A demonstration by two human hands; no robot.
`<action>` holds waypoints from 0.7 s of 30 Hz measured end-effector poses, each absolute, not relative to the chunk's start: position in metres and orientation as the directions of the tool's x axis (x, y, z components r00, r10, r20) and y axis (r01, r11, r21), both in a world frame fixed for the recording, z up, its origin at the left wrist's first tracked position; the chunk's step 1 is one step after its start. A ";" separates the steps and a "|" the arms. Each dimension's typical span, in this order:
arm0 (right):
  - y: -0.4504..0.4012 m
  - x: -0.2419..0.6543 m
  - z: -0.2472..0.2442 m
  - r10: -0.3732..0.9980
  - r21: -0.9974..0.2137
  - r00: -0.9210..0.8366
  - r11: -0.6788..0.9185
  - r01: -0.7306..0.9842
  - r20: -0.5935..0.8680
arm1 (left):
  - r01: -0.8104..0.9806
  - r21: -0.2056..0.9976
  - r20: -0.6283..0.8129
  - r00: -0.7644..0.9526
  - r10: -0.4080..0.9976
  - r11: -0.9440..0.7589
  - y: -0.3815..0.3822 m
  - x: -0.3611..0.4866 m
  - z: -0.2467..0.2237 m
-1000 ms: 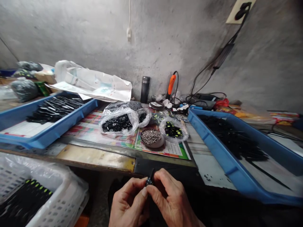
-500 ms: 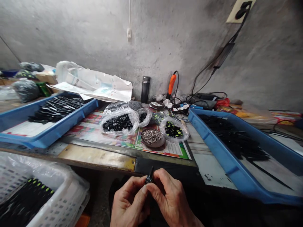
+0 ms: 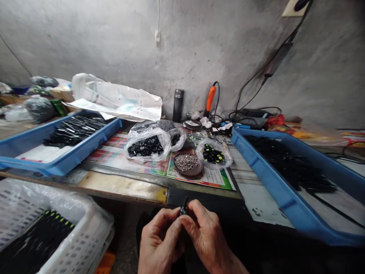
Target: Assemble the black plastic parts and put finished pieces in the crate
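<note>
A small dark part [image 3: 183,210] is pinched between my fingertips, just in front of the table's front edge. My left hand [image 3: 162,238] grips it from the left with thumb and forefinger. From the right, my right hand [image 3: 203,234] holds the same part, its thumb close to my left thumb. A thin dark piece sticks up from the part; its finer detail is too small to make out. Beyond my hands, a round dish of small metal screws [image 3: 188,164] sits on the table beside a plastic bag of black and yellow-green pieces [image 3: 213,154].
Blue trays of black pieces stand at left [image 3: 61,165] and right [image 3: 273,186]. A bag of black parts [image 3: 146,146] lies mid-table. A white basket [image 3: 76,236] is at lower left. Behind stand a dark flask [image 3: 178,105] and an orange-handled tool [image 3: 210,99].
The whole view has shifted, so the table items and both hands appear slightly further right. My hands keep their pinch on the small dark part.
</note>
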State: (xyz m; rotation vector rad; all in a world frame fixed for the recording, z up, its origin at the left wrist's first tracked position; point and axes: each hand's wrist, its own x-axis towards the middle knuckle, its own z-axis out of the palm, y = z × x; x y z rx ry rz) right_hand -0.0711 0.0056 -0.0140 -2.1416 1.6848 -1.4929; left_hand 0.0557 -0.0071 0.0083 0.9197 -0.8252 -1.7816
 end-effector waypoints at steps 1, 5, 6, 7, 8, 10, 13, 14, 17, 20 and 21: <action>0.007 -0.072 -0.014 -0.763 -0.541 -0.038 -0.421 -0.728 0.646 | 0.428 0.835 -0.236 -0.288 -0.928 -0.345 -0.007 0.056 0.008; 0.008 -0.073 -0.012 -0.749 -0.491 -0.017 -0.417 -0.765 0.663 | 0.435 0.828 -0.241 -0.295 -0.925 -0.355 -0.006 0.056 0.007; 0.008 -0.072 -0.012 -0.741 -0.474 -0.019 -0.410 -0.779 0.671 | 0.441 0.825 -0.239 -0.293 -0.926 -0.353 -0.006 0.056 0.006; 0.008 -0.071 -0.012 -0.730 -0.461 -0.026 -0.402 -0.791 0.683 | 0.445 0.823 -0.238 -0.292 -0.926 -0.352 -0.006 0.055 0.006; 0.007 -0.070 -0.011 -0.723 -0.457 -0.035 -0.397 -0.796 0.690 | 0.445 0.825 -0.236 -0.288 -0.928 -0.348 -0.005 0.055 0.005; 0.006 -0.068 -0.011 -0.726 -0.485 -0.062 -0.391 -0.782 0.685 | 0.432 0.838 -0.231 -0.273 -0.934 -0.334 -0.005 0.054 0.004; 0.006 -0.066 -0.013 -0.777 -0.606 -0.110 -0.386 -0.695 0.620 | 0.407 0.859 -0.224 -0.248 -0.942 -0.312 -0.004 0.053 0.003; 0.006 -0.065 -0.014 -0.797 -0.648 -0.124 -0.377 -0.662 0.591 | 0.402 0.862 -0.225 -0.245 -0.943 -0.310 -0.004 0.053 0.002; 0.006 -0.064 -0.017 -0.828 -0.709 -0.152 -0.350 -0.612 0.540 | 0.391 0.863 -0.226 -0.268 -0.936 -0.321 -0.007 0.056 0.000; 0.007 -0.068 -0.016 -0.810 -0.671 -0.135 -0.366 -0.644 0.571 | 0.373 0.866 -0.209 -0.335 -0.919 -0.333 -0.013 0.059 -0.003; 0.007 -0.070 -0.015 -0.799 -0.647 -0.122 -0.376 -0.663 0.589 | 0.367 0.867 -0.205 -0.353 -0.913 -0.337 -0.015 0.058 -0.005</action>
